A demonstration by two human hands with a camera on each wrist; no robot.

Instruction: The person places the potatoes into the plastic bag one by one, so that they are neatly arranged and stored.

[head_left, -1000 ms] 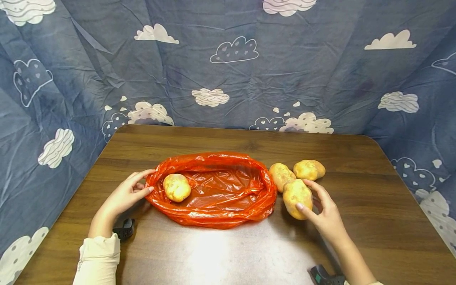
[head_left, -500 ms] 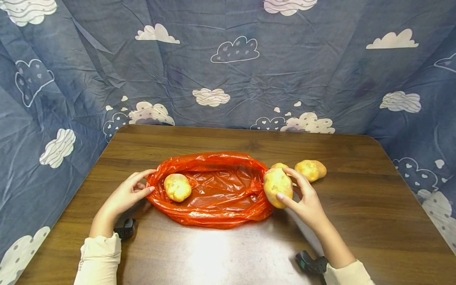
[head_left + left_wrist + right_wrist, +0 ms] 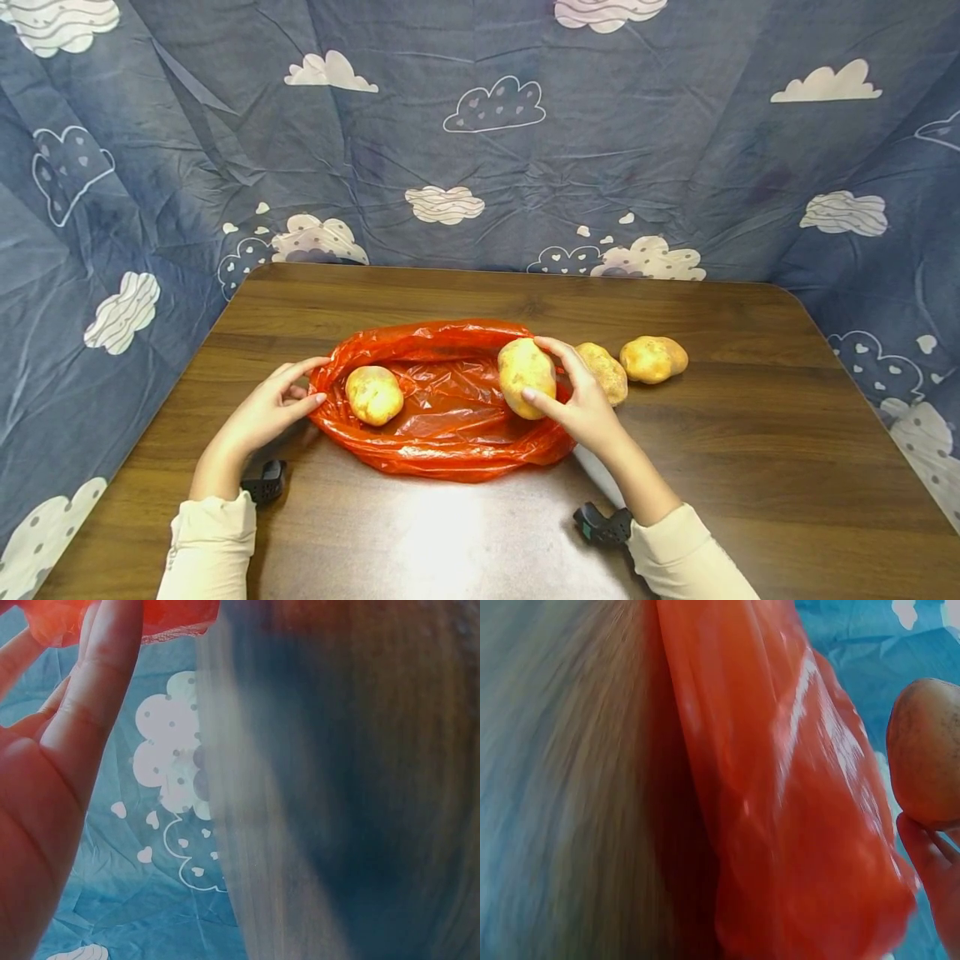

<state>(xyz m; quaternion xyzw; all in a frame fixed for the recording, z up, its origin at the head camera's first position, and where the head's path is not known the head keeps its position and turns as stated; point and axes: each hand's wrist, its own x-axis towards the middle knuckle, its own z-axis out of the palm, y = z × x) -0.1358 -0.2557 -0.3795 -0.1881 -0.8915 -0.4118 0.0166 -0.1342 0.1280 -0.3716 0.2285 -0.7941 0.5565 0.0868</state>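
Observation:
A red plastic bag (image 3: 450,458) lies with its mouth spread wide in the middle of the table, one potato (image 3: 374,395) inside at its left end. My left hand (image 3: 258,408) pinches the bag's left rim between thumb and fingers; the left wrist view shows the fingers at the red plastic (image 3: 176,616). Over the bag's right end, my right hand (image 3: 588,408) grips a second potato (image 3: 527,377) with the thumb in front and fingers behind. In the right wrist view that potato (image 3: 928,754) is above the bag's side (image 3: 780,795).
Two more potatoes lie right of the bag: a nearer potato (image 3: 606,373), partly behind the right hand, and a farther potato (image 3: 654,359). The wooden table (image 3: 750,417) ends at the back against a blue cloud-printed cloth (image 3: 510,192).
My right hand has carried its potato leftward, from beside the other potatoes to over the bag's right end. The left hand has stayed at the left rim.

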